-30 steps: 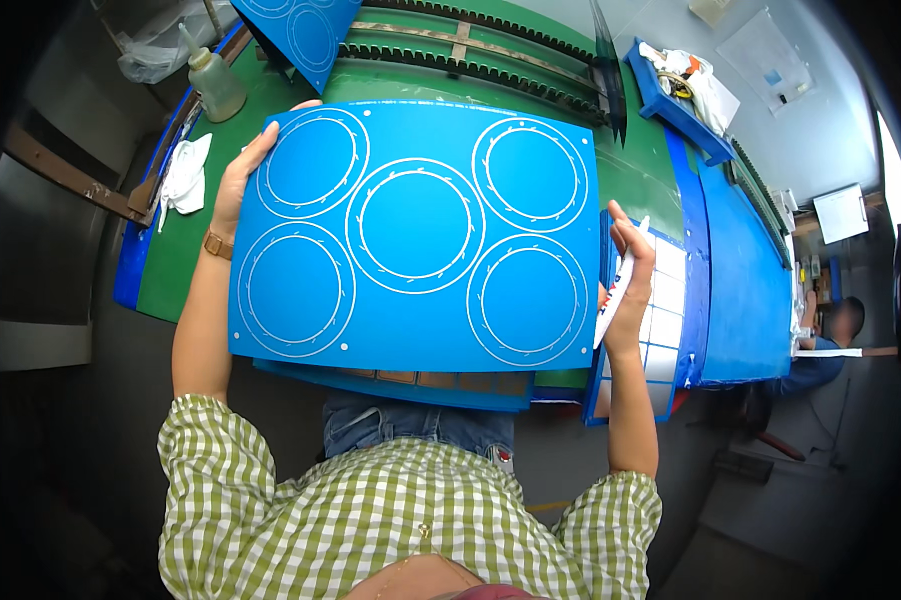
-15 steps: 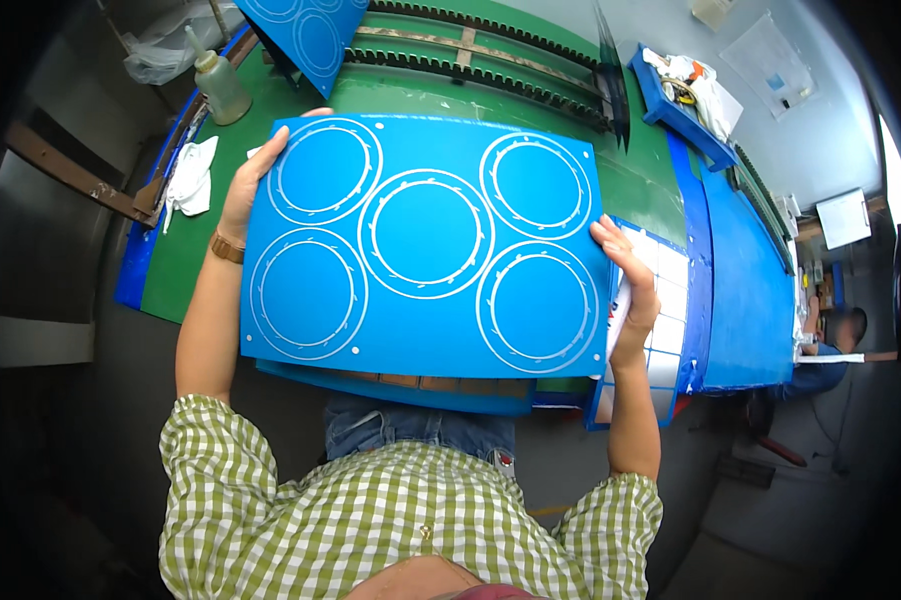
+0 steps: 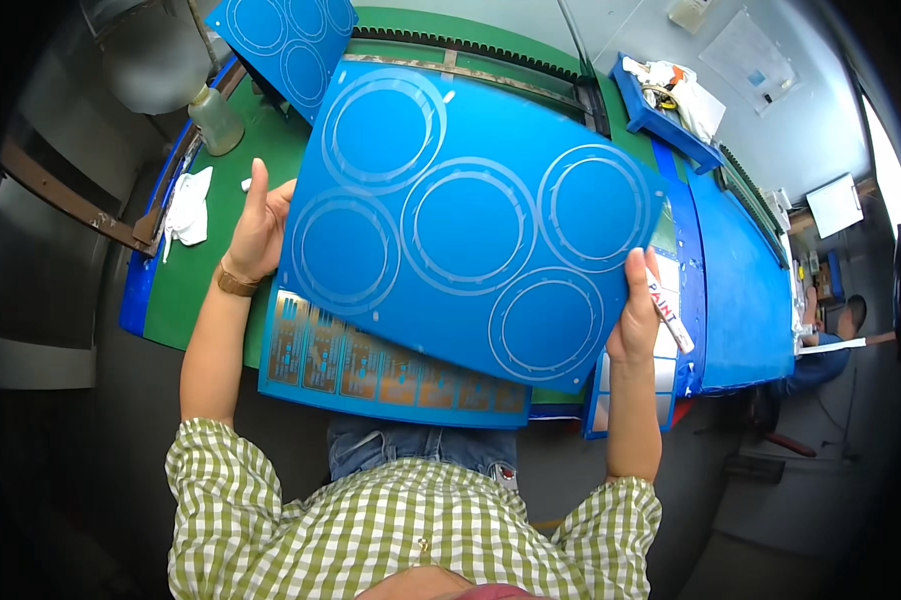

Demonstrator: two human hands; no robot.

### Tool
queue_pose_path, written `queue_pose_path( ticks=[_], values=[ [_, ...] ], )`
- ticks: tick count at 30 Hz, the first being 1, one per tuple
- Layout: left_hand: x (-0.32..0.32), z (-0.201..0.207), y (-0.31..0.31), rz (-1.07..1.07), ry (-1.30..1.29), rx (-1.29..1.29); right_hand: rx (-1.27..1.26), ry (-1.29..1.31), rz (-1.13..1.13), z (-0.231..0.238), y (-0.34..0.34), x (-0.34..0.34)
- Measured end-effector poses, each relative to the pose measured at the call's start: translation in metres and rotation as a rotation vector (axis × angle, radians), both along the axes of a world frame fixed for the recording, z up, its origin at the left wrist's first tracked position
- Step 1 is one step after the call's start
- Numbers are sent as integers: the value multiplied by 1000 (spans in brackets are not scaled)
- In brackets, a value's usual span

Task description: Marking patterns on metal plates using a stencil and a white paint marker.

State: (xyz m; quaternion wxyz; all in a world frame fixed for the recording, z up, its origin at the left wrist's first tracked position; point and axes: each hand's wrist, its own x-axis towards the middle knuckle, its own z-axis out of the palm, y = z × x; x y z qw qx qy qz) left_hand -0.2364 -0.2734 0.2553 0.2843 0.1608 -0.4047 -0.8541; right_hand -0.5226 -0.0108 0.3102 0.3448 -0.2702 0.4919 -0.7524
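A blue sheet (image 3: 467, 232) with white double-ring outlines is held up in front of me, tilted down to the right. My right hand (image 3: 634, 318) grips its lower right edge, thumb on the front. That same hand also holds a white paint marker (image 3: 673, 322), which sticks out to the right. My left hand (image 3: 260, 228) is at the sheet's left edge with the thumb raised off it; its other fingers are partly hidden by the sheet. Below lies a blue-edged panel (image 3: 390, 372) with several brownish metallic patterned sections, partly covered by the sheet.
Another ringed blue sheet (image 3: 288, 45) leans at the back left, near a squeeze bottle (image 3: 216, 122) and a white cloth (image 3: 187, 206). A black toothed rack (image 3: 470, 50) runs along the back. A blue tray (image 3: 660, 120) stands back right. Another person (image 3: 825, 355) is at far right.
The blue sheet has turned clockwise and shifted right, uncovering more of the patterned panel. My left thumb has come off its front. The marker in my right hand now shows more fully.
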Motion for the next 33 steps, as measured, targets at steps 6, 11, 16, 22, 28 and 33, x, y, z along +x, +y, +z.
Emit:
queue_pose_path(
  ticks=[6,11,16,22,28,33],
  values=[
    [9,3,4,-61,-152,-229,153,32,-40,-15,-12,5],
    [9,6,3,-135,-195,-296,157,50,-48,-23,-13,1],
    [8,11,7,-120,-217,-311,165,100,-99,-29,-17,-5],
    [7,13,7,-162,-210,-321,209,146,-139,-30,-12,-12],
    [6,13,10,-155,-254,-334,110,262,-340,-10,-13,-13],
    [6,11,9,-161,-289,-360,10,375,-244,11,-22,-16]
  ],
)
